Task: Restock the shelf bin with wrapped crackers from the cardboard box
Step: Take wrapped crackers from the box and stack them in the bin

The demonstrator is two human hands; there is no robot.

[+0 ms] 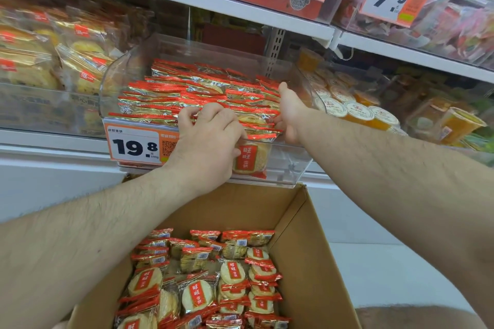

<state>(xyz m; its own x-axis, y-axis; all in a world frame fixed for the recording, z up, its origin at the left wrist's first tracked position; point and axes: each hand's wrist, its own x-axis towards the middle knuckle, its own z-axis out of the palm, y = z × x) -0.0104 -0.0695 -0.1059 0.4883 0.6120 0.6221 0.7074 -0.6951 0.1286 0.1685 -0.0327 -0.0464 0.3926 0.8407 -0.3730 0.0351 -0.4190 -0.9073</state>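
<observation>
Left hand (pixel 207 139): fingers curled over the clear plastic shelf bin's (pixel 283 165) front rim, on the red-and-gold wrapped crackers (pixel 203 93) stacked inside.
Right hand (pixel 287 112): thumb up, fingers hidden among wrappers; grip unclear.
Price tag (pixel 135 145): "19.8", beside the left wrist.
Brown cardboard box (pixel 307 248): below both forearms, crackers inside.
Orange jelly cups (pixel 358 112): right of the right hand.

Red-and-gold wrapped crackers (pixel 203 93), brown cardboard box (pixel 307 248), orange-bordered white price tag (pixel 135 145)

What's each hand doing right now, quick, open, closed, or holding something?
Left hand: fingers curled over the red-and-gold wrapped crackers at the clear plastic shelf bin's front edge; a firm grip cannot be told.
Right hand: reaching into the bin, fingers hidden; cannot be told.
</observation>
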